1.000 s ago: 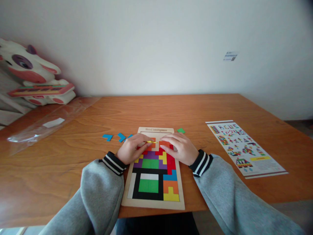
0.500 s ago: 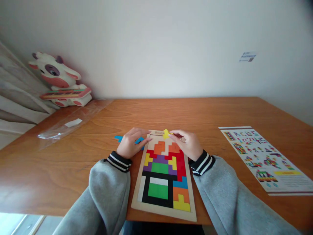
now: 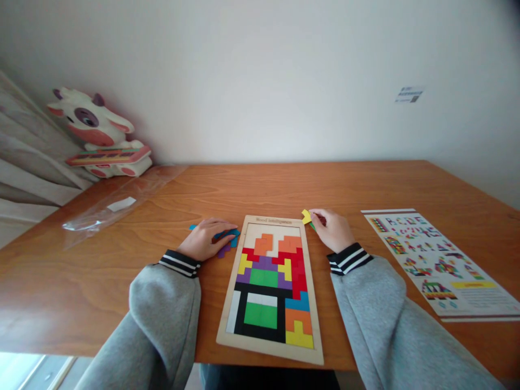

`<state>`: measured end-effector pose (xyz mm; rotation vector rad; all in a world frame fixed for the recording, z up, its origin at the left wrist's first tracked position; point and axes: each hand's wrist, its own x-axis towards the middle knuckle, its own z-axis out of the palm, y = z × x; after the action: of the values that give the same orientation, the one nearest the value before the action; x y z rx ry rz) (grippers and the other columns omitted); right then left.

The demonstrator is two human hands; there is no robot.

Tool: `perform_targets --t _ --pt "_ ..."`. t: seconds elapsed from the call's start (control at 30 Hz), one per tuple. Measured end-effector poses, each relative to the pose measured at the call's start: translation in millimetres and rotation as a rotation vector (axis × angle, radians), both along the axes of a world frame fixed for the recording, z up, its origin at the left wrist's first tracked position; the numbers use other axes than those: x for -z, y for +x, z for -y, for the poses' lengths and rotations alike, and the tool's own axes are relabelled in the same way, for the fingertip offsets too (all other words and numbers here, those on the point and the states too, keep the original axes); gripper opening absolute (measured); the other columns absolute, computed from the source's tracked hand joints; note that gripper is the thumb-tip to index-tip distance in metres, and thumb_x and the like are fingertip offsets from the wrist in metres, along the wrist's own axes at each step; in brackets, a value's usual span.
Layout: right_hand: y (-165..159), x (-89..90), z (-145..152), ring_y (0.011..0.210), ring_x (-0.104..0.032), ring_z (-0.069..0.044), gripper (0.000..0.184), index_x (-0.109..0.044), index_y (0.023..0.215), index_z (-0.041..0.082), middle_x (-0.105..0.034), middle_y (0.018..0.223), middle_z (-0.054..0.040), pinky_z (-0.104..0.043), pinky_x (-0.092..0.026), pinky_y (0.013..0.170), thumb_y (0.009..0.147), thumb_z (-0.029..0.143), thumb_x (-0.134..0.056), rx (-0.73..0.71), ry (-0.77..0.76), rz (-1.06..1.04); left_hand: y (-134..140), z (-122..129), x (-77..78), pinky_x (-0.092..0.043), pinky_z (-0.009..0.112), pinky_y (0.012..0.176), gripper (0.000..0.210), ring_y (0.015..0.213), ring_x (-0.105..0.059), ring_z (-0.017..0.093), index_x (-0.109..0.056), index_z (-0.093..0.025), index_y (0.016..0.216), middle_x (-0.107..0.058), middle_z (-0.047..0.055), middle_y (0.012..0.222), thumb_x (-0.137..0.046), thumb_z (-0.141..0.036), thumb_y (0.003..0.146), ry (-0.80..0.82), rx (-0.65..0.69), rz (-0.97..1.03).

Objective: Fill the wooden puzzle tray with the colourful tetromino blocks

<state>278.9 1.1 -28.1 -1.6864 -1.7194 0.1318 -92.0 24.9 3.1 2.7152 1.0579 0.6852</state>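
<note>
A wooden puzzle board (image 3: 223,320) lies in front of me, its lower part filled with coloured pieces and its bare wood showing near the top. Two orange pieces (image 3: 264,245) sit at the upper edge of the filled area. Left of the board, my left hand (image 3: 205,239) rests over blue pieces (image 3: 234,240) and a purple piece (image 3: 223,251), thumb and fingers apart. My right hand (image 3: 332,229), beyond the board's upper right corner, pinches a yellow puzzle piece (image 3: 306,217). Part of a green piece (image 3: 312,226) shows beneath its fingers.
A printed pattern sheet (image 3: 430,260) lies on the right of the wooden table (image 3: 276,187). At the back left stand a toy cow with a keyboard (image 3: 108,135) and a clear plastic bag (image 3: 122,203). A white wall rises behind.
My right hand has moved right with the yellow puzzle piece, from above the board's top to beyond its right corner. My left hand has drawn left, off the board's edge, over the blue pieces.
</note>
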Motion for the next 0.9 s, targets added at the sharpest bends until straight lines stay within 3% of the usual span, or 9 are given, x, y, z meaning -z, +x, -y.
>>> perform_targets --t 0.27,0.47,0.9 --pt "1 5.4 -1 0.083 -0.066 -0.025 0.025 -0.075 0.093 0.019 -0.071 0.09 -0.0113 -0.042 -0.054 0.08 0.089 0.033 -0.055 0.043 0.037 0.104 -1 0 1.6 -0.058 0.034 0.09 0.032 0.098 -0.072 0.02 -0.07 -0.021 0.11 -0.076 0.006 0.108 -0.057 -0.046 0.094 -0.089 -0.036 0.092" --pt "0 7.4 1 0.093 -0.063 -0.028 0.023 -0.074 0.092 0.02 -0.067 0.093 -0.0117 -0.046 -0.051 0.088 0.089 0.032 -0.055 0.073 0.051 0.141 6 2 0.8 -0.057 0.037 0.092 0.036 0.1 -0.071 0.022 -0.07 -0.022 0.11 -0.076 0.006 0.108 -0.059 -0.051 0.092 -0.032 -0.054 0.063" --pt "-11 -11.8 6 0.093 -0.063 -0.028 0.024 -0.072 0.096 0.018 -0.065 0.097 -0.0125 -0.046 -0.052 0.088 0.089 0.034 -0.056 0.055 0.202 -0.007 11 6 2.6 -0.059 0.032 0.086 0.026 0.092 -0.073 0.02 -0.071 -0.022 0.102 -0.077 0.004 0.101 -0.056 -0.042 0.094 -0.006 -0.123 0.092"
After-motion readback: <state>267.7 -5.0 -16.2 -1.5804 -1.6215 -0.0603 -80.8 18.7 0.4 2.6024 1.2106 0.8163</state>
